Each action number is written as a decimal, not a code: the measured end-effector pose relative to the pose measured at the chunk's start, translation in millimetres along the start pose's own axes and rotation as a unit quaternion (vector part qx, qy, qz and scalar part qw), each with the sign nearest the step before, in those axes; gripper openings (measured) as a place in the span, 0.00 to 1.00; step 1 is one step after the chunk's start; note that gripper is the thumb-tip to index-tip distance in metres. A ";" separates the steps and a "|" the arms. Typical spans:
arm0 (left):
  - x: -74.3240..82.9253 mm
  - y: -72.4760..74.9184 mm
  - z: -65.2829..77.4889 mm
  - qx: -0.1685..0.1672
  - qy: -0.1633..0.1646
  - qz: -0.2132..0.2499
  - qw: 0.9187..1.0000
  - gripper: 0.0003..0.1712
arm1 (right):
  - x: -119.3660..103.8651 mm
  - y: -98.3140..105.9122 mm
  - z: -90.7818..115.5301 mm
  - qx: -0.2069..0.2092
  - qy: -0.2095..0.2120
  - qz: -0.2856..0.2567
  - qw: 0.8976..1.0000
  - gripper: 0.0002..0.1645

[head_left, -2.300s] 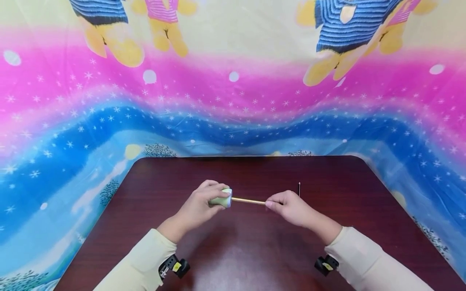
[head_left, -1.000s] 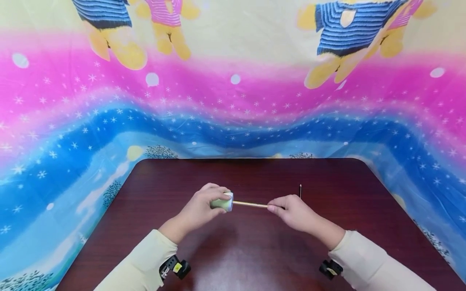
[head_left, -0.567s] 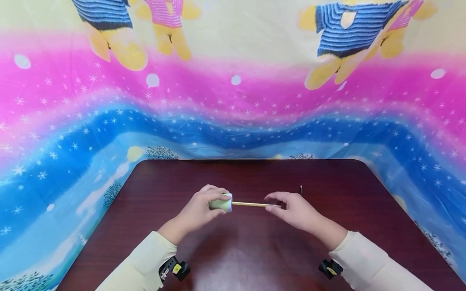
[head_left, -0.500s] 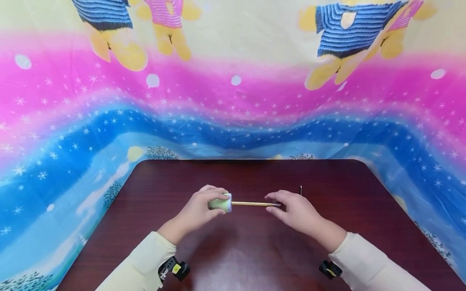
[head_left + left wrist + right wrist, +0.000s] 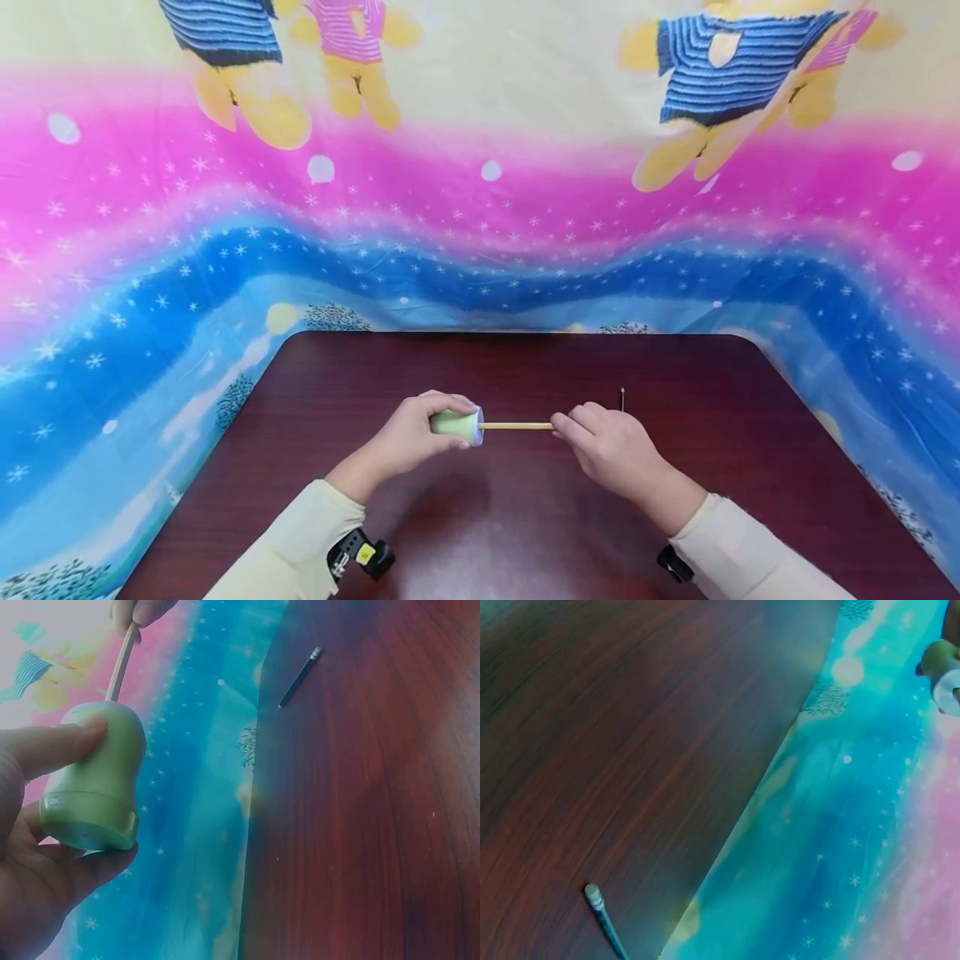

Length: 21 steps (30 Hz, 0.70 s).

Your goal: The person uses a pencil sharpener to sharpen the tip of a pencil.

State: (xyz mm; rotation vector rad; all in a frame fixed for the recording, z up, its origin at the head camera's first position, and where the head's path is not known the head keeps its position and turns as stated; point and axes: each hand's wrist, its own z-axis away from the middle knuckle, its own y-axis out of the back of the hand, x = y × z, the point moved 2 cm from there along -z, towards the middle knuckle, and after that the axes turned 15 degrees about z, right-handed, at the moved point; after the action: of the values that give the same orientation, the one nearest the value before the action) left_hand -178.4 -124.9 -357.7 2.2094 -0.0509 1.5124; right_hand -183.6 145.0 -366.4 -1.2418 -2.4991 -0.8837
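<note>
My left hand grips a light green pencil sharpener, thumb on one side and fingers on the other. The left wrist view shows the sharpener with its rounded base toward the camera. A yellow pencil runs straight into its pale end face; the tip is hidden inside. At the pencil's other end, my right hand pinches it, fingers bent over it. Both hands are raised above the table. In the right wrist view only the sharpener shows at the edge, with the right hand out of frame.
A dark pencil with an eraser end lies on the reddish-brown wooden table, just beyond the right hand. Behind the table's far edge hangs a pink and blue patterned cloth. Each wrist carries a small black camera mount.
The right fingers pinched the pencil, loosened off its end half a second ago, and now pinch it again with the hand turned over. The left hand keeps holding the sharpener, nearly still.
</note>
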 end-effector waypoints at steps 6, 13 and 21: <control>-1.6 -3.6 -0.2 0.007 -0.029 -0.008 1.000 0.21 | -4.6 3.2 1.6 -0.050 -0.042 -0.026 0.998 0.22; -0.2 -9.4 0.3 0.002 -0.078 -0.061 0.995 0.21 | -4.4 8.6 -0.3 -0.266 -0.178 -0.160 0.934 0.05; -1.2 -13.5 2.4 -0.002 -0.106 -0.106 0.989 0.20 | 5.5 7.3 1.4 -0.443 -0.310 -0.304 0.784 0.13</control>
State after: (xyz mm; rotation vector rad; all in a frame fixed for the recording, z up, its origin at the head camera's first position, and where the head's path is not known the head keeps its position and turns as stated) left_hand -173.0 -114.1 -364.2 2.2829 0.1092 1.1596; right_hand -181.2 152.9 -362.1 -0.9820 -3.1952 -2.3604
